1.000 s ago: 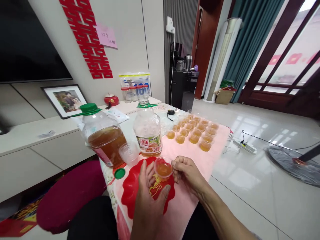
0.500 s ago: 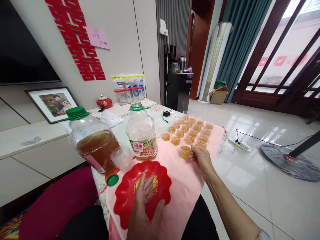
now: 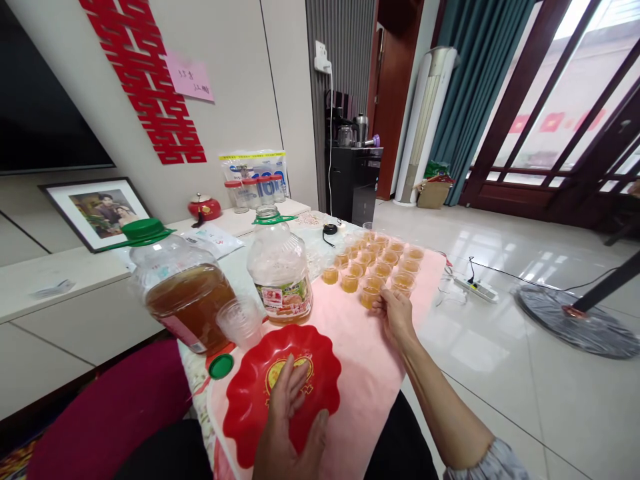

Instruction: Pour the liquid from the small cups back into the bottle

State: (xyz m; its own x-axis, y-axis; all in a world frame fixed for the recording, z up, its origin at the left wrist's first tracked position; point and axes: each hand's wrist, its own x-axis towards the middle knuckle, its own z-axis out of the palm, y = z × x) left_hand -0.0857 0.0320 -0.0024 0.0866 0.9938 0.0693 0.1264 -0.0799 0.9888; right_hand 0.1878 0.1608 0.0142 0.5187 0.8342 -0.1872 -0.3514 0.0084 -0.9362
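My left hand (image 3: 290,417) lies flat with fingers stretched on a red scalloped plate (image 3: 250,393) at the near end of the pink cloth (image 3: 350,347). My right hand (image 3: 395,312) reaches forward, its fingers curled around a small clear cup of amber liquid (image 3: 369,293) standing on the cloth at the near edge of a group of several filled cups (image 3: 385,260). A stack of empty clear cups (image 3: 241,320) stands left of the plate.
A big jug of amber liquid with a green lid (image 3: 183,293) and a nearly empty open jug (image 3: 280,270) stand at the left. A green cap (image 3: 221,366) lies beside the plate. A power strip (image 3: 475,288) and fan base (image 3: 575,320) lie on the floor.
My right hand carried the filled cup from over the red plate out to the group of cups and set it down. My left hand sank flat onto the plate.
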